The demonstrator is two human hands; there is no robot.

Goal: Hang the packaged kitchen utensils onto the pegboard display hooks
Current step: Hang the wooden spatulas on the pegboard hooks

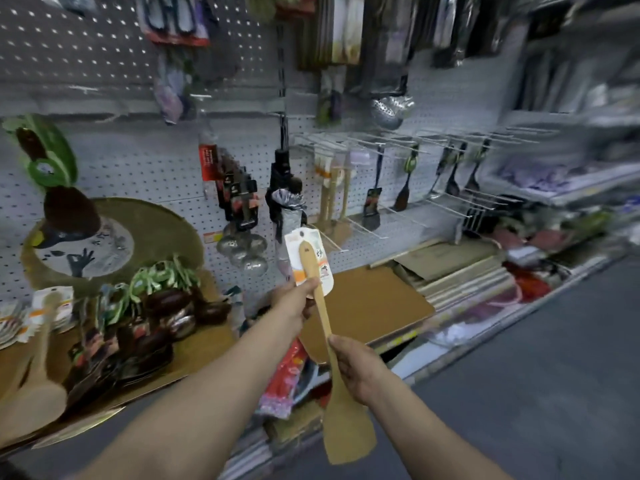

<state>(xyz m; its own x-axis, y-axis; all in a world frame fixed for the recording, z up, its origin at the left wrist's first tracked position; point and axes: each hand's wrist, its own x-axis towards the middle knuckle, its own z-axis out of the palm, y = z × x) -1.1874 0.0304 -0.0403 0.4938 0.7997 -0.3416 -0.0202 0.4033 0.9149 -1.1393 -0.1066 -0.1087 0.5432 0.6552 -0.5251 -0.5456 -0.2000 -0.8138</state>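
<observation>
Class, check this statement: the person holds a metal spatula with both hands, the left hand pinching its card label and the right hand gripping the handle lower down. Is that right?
Not quite. The spatula is wooden, not metal, as the head view shows. The rest holds: the left hand pinches the card label and the right hand grips the handle lower down.

I see a wooden spatula (327, 336) at centre frame, tilted with its backing card (309, 258) uppermost and its flat blade low toward the bottom edge. More carded spatulas (332, 188) hang upright from pegboard (145, 174) hooks (367, 142) right of centre. Another pile (38, 327) lies flat at far left.
</observation>
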